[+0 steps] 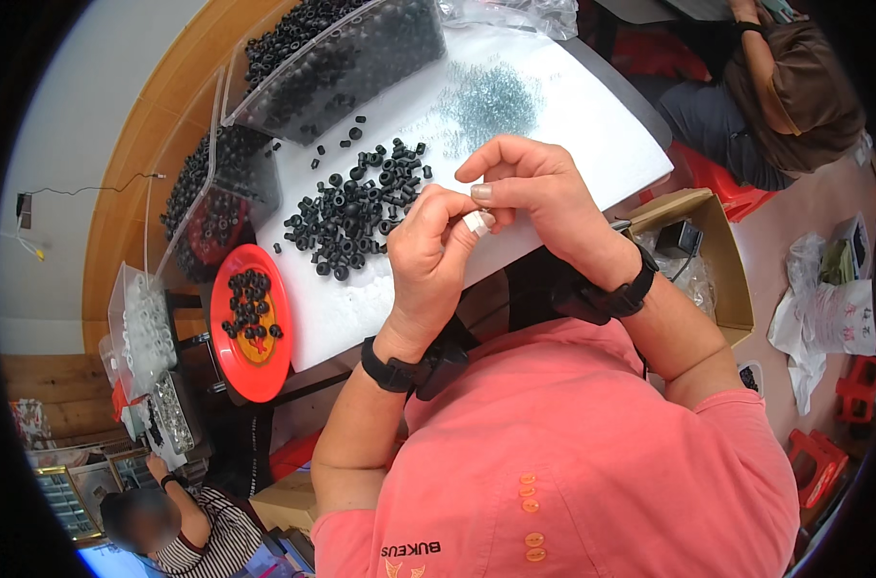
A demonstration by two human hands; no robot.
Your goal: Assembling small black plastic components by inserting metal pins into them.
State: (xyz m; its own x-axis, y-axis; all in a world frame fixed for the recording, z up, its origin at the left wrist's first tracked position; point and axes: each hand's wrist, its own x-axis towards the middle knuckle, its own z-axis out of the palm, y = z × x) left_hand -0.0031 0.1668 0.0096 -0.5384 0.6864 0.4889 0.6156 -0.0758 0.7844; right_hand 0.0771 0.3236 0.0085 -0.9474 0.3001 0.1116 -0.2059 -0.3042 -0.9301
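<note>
My left hand (435, 244) and my right hand (544, 197) meet above the near edge of the white table top (583, 125). Both are closed in a pinch, fingertips together. Whatever sits between them is too small or hidden to name. A strip of white tape wraps a finger of the left hand. Just left of that hand lies a loose pile of small black rubber-like parts (351, 217). Beyond the hands, a scatter of tiny pale blue-grey pieces (491, 101) covers part of the table.
A red plate (223, 337) with black parts rests at the table's left. Clear bins (361, 82) full of black parts line the far left edge. A cardboard box (737, 279) stands at right. Other people (795, 106) sit at far right and lower left.
</note>
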